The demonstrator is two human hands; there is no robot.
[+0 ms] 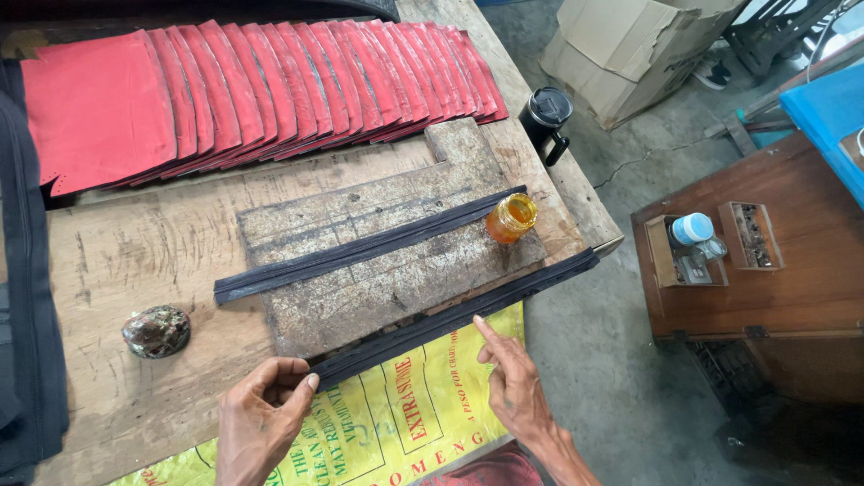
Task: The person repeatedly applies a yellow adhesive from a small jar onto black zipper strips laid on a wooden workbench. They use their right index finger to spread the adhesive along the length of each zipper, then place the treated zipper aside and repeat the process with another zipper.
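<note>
The left hand [261, 418] is pinching the near end of a long black strip [454, 315], thumb and fingers closed on it. The right hand [513, 382] is open, its forefinger touching the same strip farther along. The strip is lying along the near edge of a worn wooden board [378, 261] on the tabletop [135, 252]. A second black strip [360, 247] is crossing the board. An orange jar [511, 218] is standing at the board's far right end; red leather pieces [252, 85] are fanned out beyond the board.

We see a matt black cloth zipper strip [450, 315] on a rough, scratched wooden desk [153, 252], beside smooth red leather-like sheets [99, 108].
</note>
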